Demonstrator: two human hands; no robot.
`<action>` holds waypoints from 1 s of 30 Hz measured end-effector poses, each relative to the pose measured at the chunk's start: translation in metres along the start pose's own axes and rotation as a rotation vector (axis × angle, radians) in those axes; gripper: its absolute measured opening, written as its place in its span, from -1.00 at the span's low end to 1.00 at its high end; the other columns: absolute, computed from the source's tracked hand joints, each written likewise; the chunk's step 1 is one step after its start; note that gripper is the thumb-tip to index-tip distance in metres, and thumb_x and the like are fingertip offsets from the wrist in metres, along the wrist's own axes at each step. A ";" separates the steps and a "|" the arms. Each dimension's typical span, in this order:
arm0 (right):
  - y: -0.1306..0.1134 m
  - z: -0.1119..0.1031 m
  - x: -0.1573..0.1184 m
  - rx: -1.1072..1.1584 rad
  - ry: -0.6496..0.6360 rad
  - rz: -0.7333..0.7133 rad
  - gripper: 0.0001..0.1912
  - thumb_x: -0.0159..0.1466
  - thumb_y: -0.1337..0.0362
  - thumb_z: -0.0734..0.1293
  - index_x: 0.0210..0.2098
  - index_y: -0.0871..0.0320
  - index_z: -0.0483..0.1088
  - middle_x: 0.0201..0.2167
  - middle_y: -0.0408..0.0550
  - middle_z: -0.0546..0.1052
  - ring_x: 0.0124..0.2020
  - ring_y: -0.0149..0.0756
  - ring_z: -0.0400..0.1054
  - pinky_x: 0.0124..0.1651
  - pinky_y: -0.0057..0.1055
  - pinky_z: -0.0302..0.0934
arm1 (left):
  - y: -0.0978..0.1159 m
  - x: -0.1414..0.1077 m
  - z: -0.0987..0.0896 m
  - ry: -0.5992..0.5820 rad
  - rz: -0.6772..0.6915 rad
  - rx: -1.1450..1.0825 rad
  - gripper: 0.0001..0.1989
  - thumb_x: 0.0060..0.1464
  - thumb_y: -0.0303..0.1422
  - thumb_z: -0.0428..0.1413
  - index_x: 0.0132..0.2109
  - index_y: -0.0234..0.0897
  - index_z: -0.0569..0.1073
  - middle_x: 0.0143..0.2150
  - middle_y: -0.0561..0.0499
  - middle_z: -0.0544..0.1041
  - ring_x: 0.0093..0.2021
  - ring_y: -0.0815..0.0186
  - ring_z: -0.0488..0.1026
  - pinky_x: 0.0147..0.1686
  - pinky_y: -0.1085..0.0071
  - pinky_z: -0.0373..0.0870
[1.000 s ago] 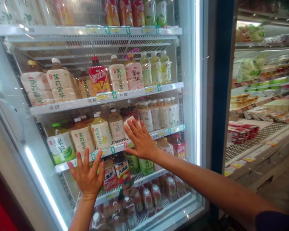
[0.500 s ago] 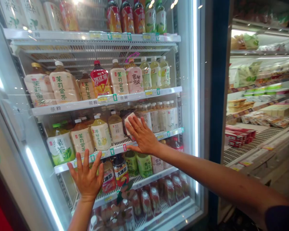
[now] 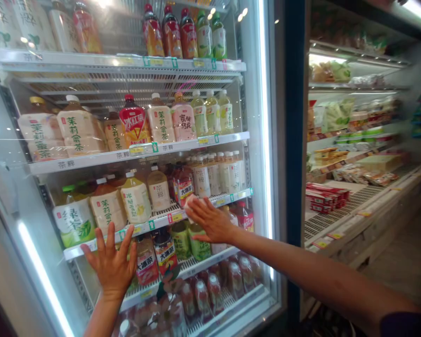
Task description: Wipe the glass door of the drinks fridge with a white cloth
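Glass covers the front of a lit drinks cooler (image 3: pixel 270 140), and rows of bottles stand on the shelves behind it. My right hand (image 3: pixel 210 219) presses a small pale cloth (image 3: pixel 190 204) flat against the glass, just in front of a shelf edge. Only the cloth's upper left part shows beyond the fingers. Lower on the left, my left hand (image 3: pixel 112 264) rests on the glass with fingers spread and nothing in it. Behind that hand are a green-capped bottle (image 3: pixel 73 220) and a cream-labelled bottle (image 3: pixel 108 206).
At the right, past a dark pillar (image 3: pixel 295 140), runs an open chilled display with packaged food and red boxes (image 3: pixel 326 196). A bright light strip (image 3: pixel 44 276) lines the cooler's left side.
My right hand has moved down the glass with the cloth, uncovering a dark red bottle behind. My left hand stays spread at the same place on the glass. The view has shifted right.
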State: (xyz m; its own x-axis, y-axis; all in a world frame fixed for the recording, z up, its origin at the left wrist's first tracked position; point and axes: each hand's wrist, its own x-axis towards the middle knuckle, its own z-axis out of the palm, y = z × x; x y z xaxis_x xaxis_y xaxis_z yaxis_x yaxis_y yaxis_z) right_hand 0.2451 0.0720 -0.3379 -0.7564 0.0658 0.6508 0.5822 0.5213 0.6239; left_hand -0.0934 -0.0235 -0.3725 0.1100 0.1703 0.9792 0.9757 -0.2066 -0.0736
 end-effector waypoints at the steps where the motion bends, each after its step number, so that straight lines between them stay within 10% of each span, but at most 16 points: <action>1: -0.003 0.001 -0.008 0.017 -0.010 -0.092 -0.03 0.38 -0.23 0.16 0.50 0.31 -0.17 0.53 0.10 -0.08 0.56 -0.06 -0.37 0.54 0.03 -0.36 | 0.005 0.001 -0.002 -0.019 -0.001 -0.026 -0.24 0.21 -0.34 0.17 0.45 0.17 0.07 0.57 0.00 -0.13 0.56 -0.04 -0.26 0.42 -0.34 -0.44; 4: 0.014 -0.004 -0.015 0.046 -0.057 -0.261 -0.09 0.40 -0.16 0.18 0.51 0.23 -0.20 0.53 -0.01 -0.04 0.56 -0.17 -0.34 0.55 -0.06 -0.30 | 0.029 0.012 -0.002 -0.084 0.102 -0.117 -0.26 0.23 -0.31 0.16 0.44 0.20 0.07 0.57 0.06 -0.14 0.56 0.01 -0.26 0.45 -0.26 -0.47; 10: 0.094 -0.033 0.019 -0.033 0.077 0.353 0.10 0.38 -0.27 0.13 0.49 0.24 -0.60 0.54 0.17 -0.34 0.55 0.04 -0.51 0.51 0.22 -0.35 | 0.097 0.078 0.021 -0.123 0.315 -0.126 -0.29 0.24 -0.22 0.15 0.45 0.14 0.08 0.55 0.03 -0.07 0.55 0.03 -0.21 0.48 -0.17 -0.42; 17: 0.032 -0.003 -0.071 0.048 -0.001 0.167 0.11 0.34 -0.32 0.15 0.52 0.28 -0.40 0.53 0.20 -0.15 0.55 0.01 -0.37 0.51 0.07 -0.19 | 0.146 0.129 0.047 -0.102 0.497 -0.116 -0.36 0.27 -0.21 0.11 0.43 0.05 0.16 0.52 -0.03 0.04 0.55 0.05 -0.20 0.48 -0.16 -0.41; 24: 0.118 -0.054 0.044 -0.089 0.058 0.580 0.15 0.38 -0.23 0.16 0.47 0.37 -0.64 0.54 0.23 -0.45 0.54 0.04 -0.63 0.55 0.11 -0.36 | 0.133 0.162 0.047 -0.100 0.580 -0.032 -0.33 0.27 -0.16 0.09 0.46 0.02 0.10 0.52 -0.04 0.06 0.55 0.07 -0.18 0.49 -0.14 -0.44; 30: 0.068 -0.034 0.015 0.055 0.067 0.195 0.21 0.30 -0.35 0.17 0.50 0.33 -0.52 0.55 0.20 -0.27 0.55 0.05 -0.51 0.52 0.12 -0.24 | 0.081 0.181 0.017 -0.158 0.589 0.033 -0.27 0.26 -0.11 0.08 0.48 0.10 -0.01 0.55 0.01 -0.02 0.55 0.06 -0.17 0.49 -0.14 -0.44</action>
State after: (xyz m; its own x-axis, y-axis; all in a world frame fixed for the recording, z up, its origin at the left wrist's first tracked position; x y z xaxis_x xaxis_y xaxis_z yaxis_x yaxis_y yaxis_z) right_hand 0.2837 0.0791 -0.2712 -0.6080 0.1142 0.7857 0.6972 0.5503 0.4595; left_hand 0.0085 0.0069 -0.2043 0.6574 0.1778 0.7323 0.7472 -0.2801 -0.6027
